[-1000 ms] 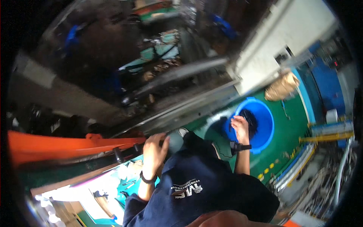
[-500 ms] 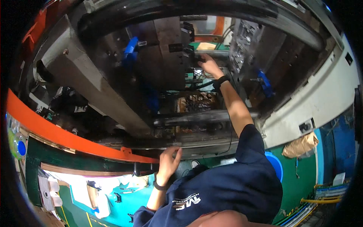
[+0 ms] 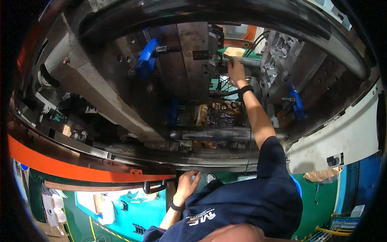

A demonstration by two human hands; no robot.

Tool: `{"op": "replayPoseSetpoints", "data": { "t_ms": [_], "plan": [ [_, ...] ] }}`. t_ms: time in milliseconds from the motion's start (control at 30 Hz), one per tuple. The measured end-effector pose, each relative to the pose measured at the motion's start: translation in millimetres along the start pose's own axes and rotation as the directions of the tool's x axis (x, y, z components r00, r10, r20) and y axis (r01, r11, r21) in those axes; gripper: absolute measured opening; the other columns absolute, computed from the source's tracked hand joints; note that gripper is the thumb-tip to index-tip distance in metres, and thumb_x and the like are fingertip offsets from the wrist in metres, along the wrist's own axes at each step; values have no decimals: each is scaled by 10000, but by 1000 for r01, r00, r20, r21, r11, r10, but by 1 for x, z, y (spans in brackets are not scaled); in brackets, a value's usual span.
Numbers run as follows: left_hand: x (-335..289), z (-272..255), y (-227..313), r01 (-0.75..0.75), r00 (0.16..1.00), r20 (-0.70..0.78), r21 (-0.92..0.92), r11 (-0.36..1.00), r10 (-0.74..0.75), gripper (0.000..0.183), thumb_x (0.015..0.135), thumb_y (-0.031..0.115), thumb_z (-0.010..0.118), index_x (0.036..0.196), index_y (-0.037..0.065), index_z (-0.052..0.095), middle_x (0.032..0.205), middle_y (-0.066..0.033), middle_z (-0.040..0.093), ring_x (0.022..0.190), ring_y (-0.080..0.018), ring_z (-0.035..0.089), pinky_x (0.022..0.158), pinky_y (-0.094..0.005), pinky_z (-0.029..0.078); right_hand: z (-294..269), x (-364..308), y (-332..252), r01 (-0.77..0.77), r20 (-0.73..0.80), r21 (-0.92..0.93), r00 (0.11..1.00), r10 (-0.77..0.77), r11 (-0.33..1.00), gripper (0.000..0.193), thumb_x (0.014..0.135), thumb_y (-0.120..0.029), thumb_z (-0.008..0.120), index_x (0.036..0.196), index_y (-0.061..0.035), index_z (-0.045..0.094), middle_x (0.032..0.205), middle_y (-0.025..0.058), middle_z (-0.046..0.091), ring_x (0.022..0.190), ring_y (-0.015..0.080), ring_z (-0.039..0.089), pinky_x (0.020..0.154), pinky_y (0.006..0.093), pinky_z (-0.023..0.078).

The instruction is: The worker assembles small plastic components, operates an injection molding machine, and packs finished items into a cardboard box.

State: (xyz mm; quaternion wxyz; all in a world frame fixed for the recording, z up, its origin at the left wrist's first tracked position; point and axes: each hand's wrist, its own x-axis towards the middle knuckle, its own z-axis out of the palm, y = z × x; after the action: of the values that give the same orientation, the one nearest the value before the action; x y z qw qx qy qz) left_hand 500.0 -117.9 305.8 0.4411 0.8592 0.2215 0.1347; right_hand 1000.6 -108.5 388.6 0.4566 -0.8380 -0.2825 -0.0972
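Observation:
My right hand (image 3: 236,71) reaches between the two halves of a large metal mould. Its bent fingers are at the inner side of the left mould half (image 3: 177,60); a small dark thing shows by the fingertips, too unclear to name. To the right stands the other mould half (image 3: 282,52), with a shiny, shaped face. My left hand (image 3: 187,185) is low, by the machine's front edge and beside a black handle (image 3: 154,187). Its fingers are curled in, and I cannot make out what, if anything, is in them.
Thick round bars (image 3: 225,134) cross the machine. Blue clamps (image 3: 147,59) sit on the left mould half, and another blue clamp (image 3: 297,105) is at right. An orange guard (image 3: 80,163) runs along the front left. Behind it stands a turquoise table (image 3: 153,209) with small parts.
The whole view has shifted slightly. My right hand has drawn its fingers in at the left mould half, where they were stretched out. My left fingers have curled further.

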Motion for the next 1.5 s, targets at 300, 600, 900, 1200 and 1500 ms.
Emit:
{"op": "replayPoseSetpoints", "data": {
  "t_ms": [300, 600, 900, 1200, 1500],
  "plan": [
    [-1, 7, -6, 72, 997, 37, 38, 997, -74, 247, 898, 235, 633, 950, 3, 699, 931, -199, 693, 903, -368, 667, 790, -403, 521, 28, 36, 14, 426, 46, 84, 902, -430, 901, 430, 843, -67, 598, 1246, 43, 493, 1035, 323, 617, 1020, 495, 559, 825, 533, 462],
    [29, -3, 17, -77, 995, 49, -96, 992, 82, 190, 905, 161, 626, 988, 0, 681, 977, -172, 692, 921, -321, 672, 787, -376, 518, -26, -37, -16, 124, -165, -104, 976, -140, 987, 250, 862, -129, 580, 1076, -4, 552, 886, 316, 632, 913, 470, 612, 759, 558, 485],
    [109, 17, 70, 185, 983, 154, -837, 515, -103, 402, 1011, 338, 432, 1214, 10, 546, 1222, -104, 591, 1124, -179, 535, 994, -345, 396, -39, -288, -138, 327, 348, -243, 908, -232, 913, 314, 810, -104, 605, 1042, 90, 521, 851, 231, 592, 763, 422, 651, 652, 464, 534],
    [85, 7, 26, 318, 935, 268, -923, 217, -232, 303, 976, 252, 483, 981, -23, 610, 847, -119, 675, 772, -199, 634, 776, -337, 492, -119, -209, -160, 374, 780, 65, 559, -281, 925, 414, 871, -358, 664, 1109, -19, 651, 983, 181, 690, 916, 282, 680, 808, 360, 529],
    [35, 10, 33, 396, 912, 308, -835, 382, -271, 290, 994, 199, 472, 998, -56, 609, 836, -125, 671, 779, -197, 630, 756, -311, 493, -80, 59, -67, 274, 261, 46, 925, -277, 961, 428, 927, -228, 582, 1278, 13, 547, 1116, 178, 665, 1033, 257, 627, 874, 353, 480]
  ]
}}
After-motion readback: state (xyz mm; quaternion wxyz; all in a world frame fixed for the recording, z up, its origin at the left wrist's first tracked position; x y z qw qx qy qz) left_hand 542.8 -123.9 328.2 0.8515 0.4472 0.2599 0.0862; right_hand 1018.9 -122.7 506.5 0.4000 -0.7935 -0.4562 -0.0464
